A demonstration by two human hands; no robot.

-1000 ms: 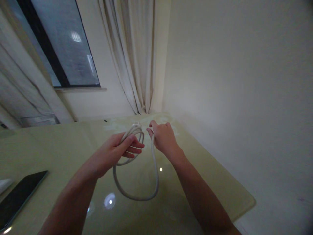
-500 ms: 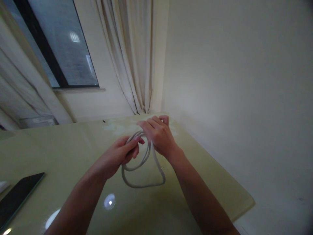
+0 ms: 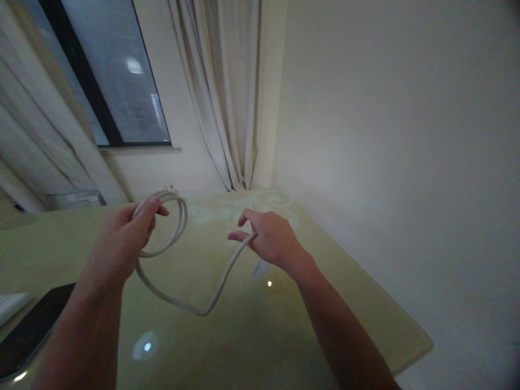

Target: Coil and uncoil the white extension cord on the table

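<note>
A white cable hangs in loops above a glossy pale yellow-green table. My left hand is closed round the coiled part of the cable, held up at the left. My right hand grips the cable's other stretch between thumb and fingers, with the index finger stretched out. Below the right hand a short white end of the cable sticks out. Between the hands the cable sags in a V near the tabletop.
A dark phone lies at the table's left edge beside a white object. A wall runs along the right side. Curtains and a window stand behind the table's far edge.
My hands were together over the coil; now they are apart. The left hand has moved left and up with the loops, and the cable is drawn out between the hands.
</note>
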